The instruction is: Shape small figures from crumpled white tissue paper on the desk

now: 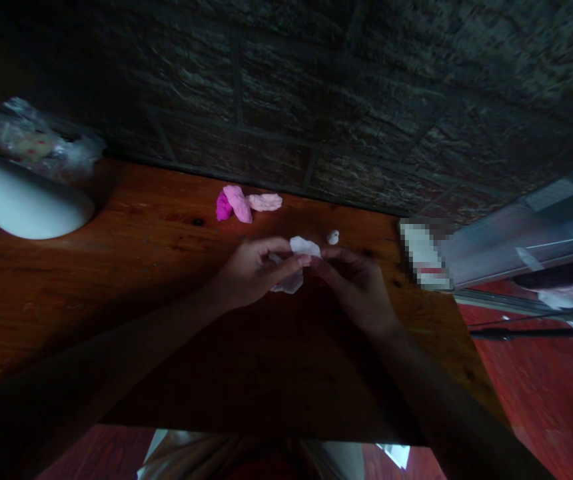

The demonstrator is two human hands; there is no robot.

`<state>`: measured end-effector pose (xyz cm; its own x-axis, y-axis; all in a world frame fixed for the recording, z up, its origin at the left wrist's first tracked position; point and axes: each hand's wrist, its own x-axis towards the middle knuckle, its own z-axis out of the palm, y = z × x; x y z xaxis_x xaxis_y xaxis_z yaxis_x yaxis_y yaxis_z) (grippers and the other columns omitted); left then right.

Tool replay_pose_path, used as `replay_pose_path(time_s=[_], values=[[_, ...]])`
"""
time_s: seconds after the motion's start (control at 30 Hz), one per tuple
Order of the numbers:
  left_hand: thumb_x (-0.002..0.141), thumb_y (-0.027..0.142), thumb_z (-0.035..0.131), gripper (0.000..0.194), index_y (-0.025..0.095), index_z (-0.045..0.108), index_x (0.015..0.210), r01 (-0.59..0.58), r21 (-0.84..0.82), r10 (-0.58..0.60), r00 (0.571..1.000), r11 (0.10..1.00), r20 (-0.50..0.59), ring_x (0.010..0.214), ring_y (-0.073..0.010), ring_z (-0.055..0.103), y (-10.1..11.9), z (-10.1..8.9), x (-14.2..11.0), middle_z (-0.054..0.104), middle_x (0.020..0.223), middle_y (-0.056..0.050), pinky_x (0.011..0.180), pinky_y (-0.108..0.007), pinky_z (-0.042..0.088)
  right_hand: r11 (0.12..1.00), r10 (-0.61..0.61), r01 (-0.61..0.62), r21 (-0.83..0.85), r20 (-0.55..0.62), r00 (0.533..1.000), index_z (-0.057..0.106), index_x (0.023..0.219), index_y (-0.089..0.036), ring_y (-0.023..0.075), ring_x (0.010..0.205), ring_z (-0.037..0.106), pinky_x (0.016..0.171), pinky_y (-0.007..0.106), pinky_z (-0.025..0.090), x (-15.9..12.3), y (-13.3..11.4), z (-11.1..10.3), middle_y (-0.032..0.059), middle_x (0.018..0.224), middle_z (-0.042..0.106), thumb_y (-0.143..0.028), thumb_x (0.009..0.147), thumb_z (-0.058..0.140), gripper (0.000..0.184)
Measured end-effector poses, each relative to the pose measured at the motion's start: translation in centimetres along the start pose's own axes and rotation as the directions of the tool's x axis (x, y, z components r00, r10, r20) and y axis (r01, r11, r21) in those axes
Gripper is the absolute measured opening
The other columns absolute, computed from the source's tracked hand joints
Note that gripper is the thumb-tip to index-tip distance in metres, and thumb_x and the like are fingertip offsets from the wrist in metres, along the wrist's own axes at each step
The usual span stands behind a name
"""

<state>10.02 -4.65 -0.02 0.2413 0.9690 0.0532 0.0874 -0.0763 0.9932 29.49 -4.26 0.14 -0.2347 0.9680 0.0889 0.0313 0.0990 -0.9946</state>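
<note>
Both hands meet over the middle of the wooden table. My left hand (261, 270) pinches a thin white ruffled piece (305, 247) between thumb and fingers. Part of its pale, uneven edge shows below the left thumb. My right hand (359, 283) has its thumb and index finger closed at the right edge of the same piece. Whether it is paper or flattened clay I cannot tell. Just beyond the right fingers lies a small white lump (333, 237). Farther back, near the wall, soft clay-like lumps lie touching: magenta (223, 205), pink (240, 202) and pale pink (265, 202).
A white rounded object (36, 200), perhaps a lamp head or jug, is at left before a crumpled clear plastic bag (36, 143). A dark stone-patterned wall (276, 100) runs behind the table (156, 253). At right stand a blurred white box (424, 253) and a translucent panel (521, 227).
</note>
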Motion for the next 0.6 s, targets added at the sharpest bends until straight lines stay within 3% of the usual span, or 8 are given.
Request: replay_pose_path(time_s=[0.43, 0.6], values=[[0.094, 0.042, 0.067, 0.031, 0.015, 0.071, 0.08, -0.116, 0.145, 0.121, 0.993, 0.983, -0.02, 0.06, -0.0113, 0.06, 0.03, -0.21, -0.22, 0.068, 0.07, -0.002, 0.053, -0.02, 0.045, 0.999, 0.027, -0.026, -0.026, 0.063, 0.998, 0.079, 0.088, -0.022, 0.0143, 0.072, 0.071, 0.072, 0.029, 0.061, -0.06, -0.3, 0.07, 0.0018, 0.085, 0.08, -0.049, 0.084, 0.081, 0.027], [0.088, 0.043, 0.074, 0.028, 0.015, 0.075, 0.087, -0.089, 0.054, 0.092, 0.994, 0.995, -0.056, 0.063, -0.0123, 0.063, -0.05, -0.11, 0.05, 0.074, 0.077, -0.004, 0.056, -0.021, 0.049, 0.999, 0.035, -0.034, -0.026, 0.058, 0.998, 0.079, 0.088, -0.022, 0.0155, 0.076, 0.073, 0.072, 0.029, 0.061, 0.03, -0.06, 0.0, 0.0016, 0.085, 0.08, -0.048, 0.084, 0.082, 0.026]])
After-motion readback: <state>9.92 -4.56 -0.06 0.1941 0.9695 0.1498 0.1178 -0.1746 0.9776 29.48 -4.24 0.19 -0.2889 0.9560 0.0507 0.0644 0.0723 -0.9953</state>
